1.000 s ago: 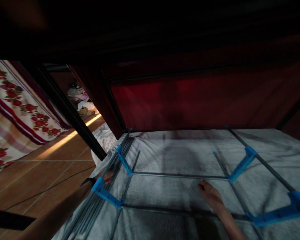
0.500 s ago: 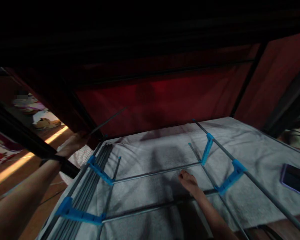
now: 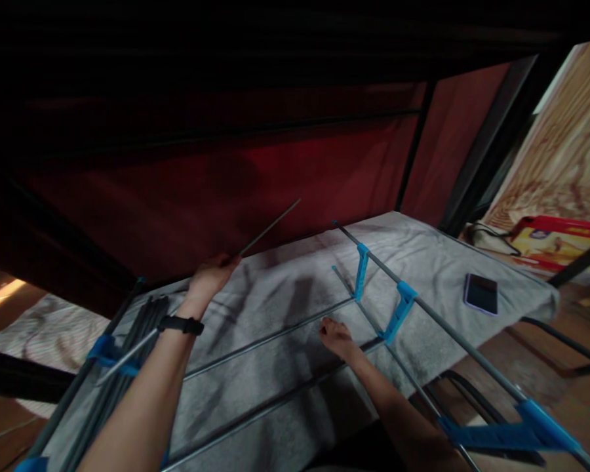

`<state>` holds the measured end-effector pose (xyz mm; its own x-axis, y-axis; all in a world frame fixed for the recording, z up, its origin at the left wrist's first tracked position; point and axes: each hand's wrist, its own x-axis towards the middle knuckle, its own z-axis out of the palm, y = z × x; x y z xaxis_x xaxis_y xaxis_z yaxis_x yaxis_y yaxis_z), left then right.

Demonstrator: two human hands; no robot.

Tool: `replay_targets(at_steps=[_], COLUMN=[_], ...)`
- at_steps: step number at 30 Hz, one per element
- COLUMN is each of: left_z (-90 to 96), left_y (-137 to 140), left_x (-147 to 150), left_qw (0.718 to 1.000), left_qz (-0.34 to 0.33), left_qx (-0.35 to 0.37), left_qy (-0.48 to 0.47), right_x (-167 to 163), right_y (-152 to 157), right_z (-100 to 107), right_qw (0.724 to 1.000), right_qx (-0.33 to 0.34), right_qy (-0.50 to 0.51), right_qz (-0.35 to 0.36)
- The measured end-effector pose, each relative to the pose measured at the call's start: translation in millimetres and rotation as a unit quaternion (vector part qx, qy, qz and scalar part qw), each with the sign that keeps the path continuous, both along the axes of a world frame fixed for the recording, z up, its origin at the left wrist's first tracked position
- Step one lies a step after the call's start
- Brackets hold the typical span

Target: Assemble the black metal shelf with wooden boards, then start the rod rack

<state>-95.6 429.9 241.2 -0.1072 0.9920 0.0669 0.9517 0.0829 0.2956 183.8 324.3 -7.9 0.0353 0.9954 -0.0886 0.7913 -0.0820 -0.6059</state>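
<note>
My left hand (image 3: 211,276), with a dark band on its wrist, is wrapped round a thin grey metal rod (image 3: 271,226). The rod slants up and away, and its near end shows behind the wrist. My right hand (image 3: 335,335) is closed, over the crossbars in the middle of a frame of grey tubes; whatever its fingers may hold is hidden. Blue plastic brackets (image 3: 402,309) join the frame's tubes (image 3: 452,335) on the right. Another blue bracket (image 3: 103,351) is on the left, partly behind my left arm. Several loose grey tubes (image 3: 142,321) lie side by side there.
A pale cloth (image 3: 423,252) covers the surface under the frame. A phone (image 3: 480,294) lies on it at right. Behind stands a dark red panel (image 3: 295,170) with black edges. A red and yellow box (image 3: 550,242) and black metal legs (image 3: 565,337) are at right.
My left hand has swung right and inward with the rod, from beyond the left tubes to above the cloth. My right hand stays closed near the crossbars. The view has turned right.
</note>
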Motion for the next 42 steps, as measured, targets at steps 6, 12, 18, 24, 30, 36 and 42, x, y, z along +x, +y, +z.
replay_targets(at_steps=[6,12,18,24,30,36,42], left_z=[-37.7,-68.3,-93.4,-121.3,-136.5,-137.6,-139.5], left_y=[-60,-109,-145,-185,-200,-201,-199], left_x=[25,33,35,52,63,78,73], left_qw=[0.993,0.99,0.992,0.965,0.963,0.971,0.974], left_qz=[-0.068,-0.043,-0.031,-0.164,-0.22,-0.224,-0.217], left_qx=[0.047,0.071,0.067,0.177,0.153,0.083,0.057], left_qy=[-0.083,-0.116,-0.101,-0.104,-0.037,-0.009,-0.014], right_x=[-2,-8,-5,9,17,36,54], right_y=[2,-1,2,0,-16,-34,-42], right_z=[-3,-3,-6,-6,-2,20,23], right_qw=[1.0,1.0,0.998,0.989,0.946,0.82,0.748], right_qx=[-0.003,0.01,0.011,0.019,0.024,0.005,-0.053], right_qy=[-0.031,-0.016,0.034,0.144,0.32,0.566,0.651], right_qz=[0.0,-0.019,-0.048,-0.041,-0.04,-0.082,-0.121])
